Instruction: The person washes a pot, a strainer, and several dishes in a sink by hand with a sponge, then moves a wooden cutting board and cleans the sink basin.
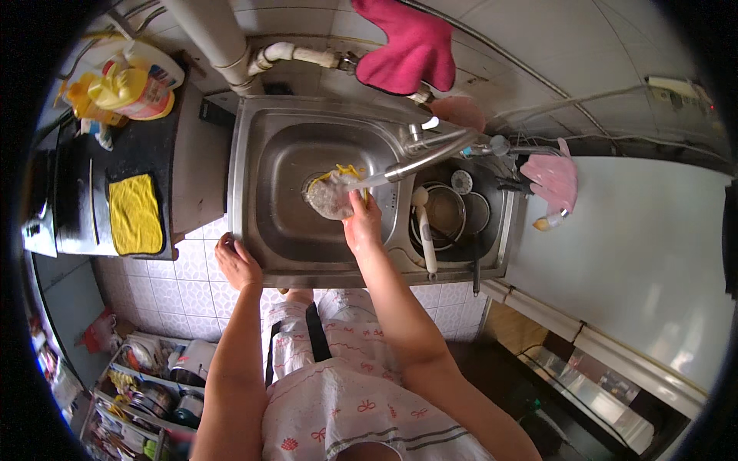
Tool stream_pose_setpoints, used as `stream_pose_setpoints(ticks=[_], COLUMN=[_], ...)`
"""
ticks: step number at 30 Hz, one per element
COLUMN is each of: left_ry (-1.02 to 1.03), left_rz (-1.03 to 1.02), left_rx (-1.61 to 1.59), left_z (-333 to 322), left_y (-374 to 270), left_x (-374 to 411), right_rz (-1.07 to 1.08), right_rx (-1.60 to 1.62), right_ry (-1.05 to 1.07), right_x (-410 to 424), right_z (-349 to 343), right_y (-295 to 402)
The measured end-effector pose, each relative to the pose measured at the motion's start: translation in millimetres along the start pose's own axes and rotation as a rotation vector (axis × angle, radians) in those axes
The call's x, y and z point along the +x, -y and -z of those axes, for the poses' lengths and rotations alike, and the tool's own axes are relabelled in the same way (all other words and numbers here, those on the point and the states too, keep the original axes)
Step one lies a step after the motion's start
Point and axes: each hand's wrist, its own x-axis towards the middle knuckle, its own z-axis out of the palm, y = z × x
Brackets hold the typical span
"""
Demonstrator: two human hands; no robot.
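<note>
My right hand (pixel 363 219) holds a round, pale scrubbing pad with a yellow edge (pixel 331 196) over the drain of the stainless steel sink (pixel 277 230). Water from the faucet spout (pixel 403 169) runs onto it. My left hand (pixel 237 262) rests at the sink's front left corner, its fingers apart and nothing in them. In the smaller basin on the right are a pot or bowl (pixel 447 210), a second round vessel (pixel 477 212) and a white-handled utensil (pixel 426 239).
A black-topped counter (pixel 138 150) at the left bears a yellow cloth (pixel 135 214) and bottles (pixel 135 95). Pink cloth (pixel 409 49) hangs behind the sink. A pink rubber glove (pixel 553 178) and a brush (pixel 548 222) lie at the white surface (pixel 622 248) on the right.
</note>
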Motion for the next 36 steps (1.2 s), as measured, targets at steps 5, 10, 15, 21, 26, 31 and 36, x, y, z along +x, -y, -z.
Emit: stream_pose_setpoints(ticks=[5,10,15,21,26,31,36], left_ry=[-0.018,0.016,0.027,0.032,0.023,0.040,0.050], left_rz=[-0.029,0.006,0.001,-0.015,0.007,0.007,0.032], left_rx=[0.014,0.029,0.026,0.057,0.034,0.047,0.060], left_z=[-2.1,-1.3,-1.8,-3.2,-2.4,-1.6,-0.6], left_y=[-1.0,-2.2,-0.4,2.3,1.4,-0.7,-1.7], left_x=[0.3,0.0,-0.6,0.2,-0.6,-1.4,-0.4], right_rz=[0.573,0.623,0.601,0.854,0.875,0.712,0.663], right_rx=[-0.761,-1.200,-1.497,-1.993,-2.106,-2.051,-1.866], right_ry=[-0.069,-0.188,-0.103,0.137,0.093,-0.087,-0.297], right_x=[-33.3,-37.4,-39.8,-54.9,-90.8,-98.6,-79.9], right_z=[64.8,144.8,190.8,216.7,228.4,217.5,182.4], right_y=[29.0,78.8,110.9,111.3,92.9,74.6,42.8])
